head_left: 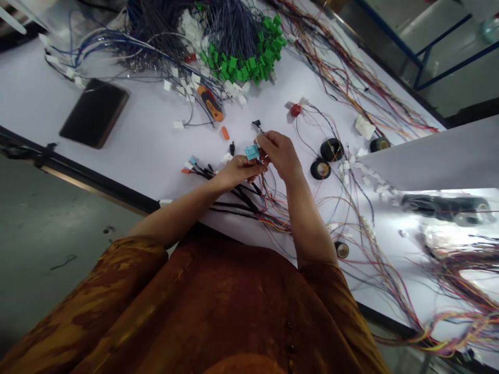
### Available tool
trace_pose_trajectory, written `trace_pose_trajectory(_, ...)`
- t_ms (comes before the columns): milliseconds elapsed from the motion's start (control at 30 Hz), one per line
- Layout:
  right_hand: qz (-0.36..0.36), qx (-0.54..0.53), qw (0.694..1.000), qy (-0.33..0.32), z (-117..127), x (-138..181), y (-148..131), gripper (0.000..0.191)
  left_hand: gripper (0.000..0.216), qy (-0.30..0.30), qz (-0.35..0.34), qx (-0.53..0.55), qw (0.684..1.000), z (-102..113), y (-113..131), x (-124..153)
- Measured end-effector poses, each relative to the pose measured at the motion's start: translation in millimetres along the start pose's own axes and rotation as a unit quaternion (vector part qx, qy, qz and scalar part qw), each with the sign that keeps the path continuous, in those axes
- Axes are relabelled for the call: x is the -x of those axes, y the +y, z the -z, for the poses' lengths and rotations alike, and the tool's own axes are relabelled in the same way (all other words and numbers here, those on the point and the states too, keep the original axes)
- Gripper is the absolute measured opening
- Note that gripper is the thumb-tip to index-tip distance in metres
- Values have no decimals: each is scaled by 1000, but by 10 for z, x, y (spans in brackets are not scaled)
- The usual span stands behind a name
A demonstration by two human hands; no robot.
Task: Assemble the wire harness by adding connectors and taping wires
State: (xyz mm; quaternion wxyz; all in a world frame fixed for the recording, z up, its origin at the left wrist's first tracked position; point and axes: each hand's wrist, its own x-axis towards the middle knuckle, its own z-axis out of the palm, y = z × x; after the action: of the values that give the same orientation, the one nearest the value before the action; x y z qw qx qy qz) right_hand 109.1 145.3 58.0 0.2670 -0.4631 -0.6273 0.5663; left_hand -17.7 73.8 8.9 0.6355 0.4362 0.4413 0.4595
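Observation:
A light-blue plastic connector [252,152] is held up between my two hands, just above the table. My left hand [238,172] is closed on it from the lower left, thumb and fingers at its bottom edge. My right hand [279,151] pinches at the connector's right side; what lies between those fingertips is hidden. Thin coloured wires [268,195] run down from the hands into a wire harness with black-sleeved branches [245,198]. Left of my left hand lie branch ends with an orange connector [186,171]. A small black connector [232,148] lies just beyond the hands.
An orange-and-black cutter [210,104], a dark flat case [94,113] and a red connector [296,109] lie farther off. Green connectors [249,65] on dark wires are heaped at the back. Black tape rolls [332,149] sit to the right, amid long loose wires [351,88].

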Motion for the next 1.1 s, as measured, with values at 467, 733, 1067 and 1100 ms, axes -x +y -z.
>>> trace_pose_trajectory(467,58,117,989,63,-44,407,270,13,35,17,56,17,998,35,-10,24)
trace_pose_trajectory(733,133,206,965,90,341,372,295,20,34,84,70,32,994,60,-45,108)
trace_pose_trajectory(1067,17,393,884,252,1699,-774,559,25,29,60,81,-42,994,108,-84,176)
trace_pose_trajectory(1100,8,408,880,244,1688,-916,532,24,28,61,82,-47,994,114,-99,175)
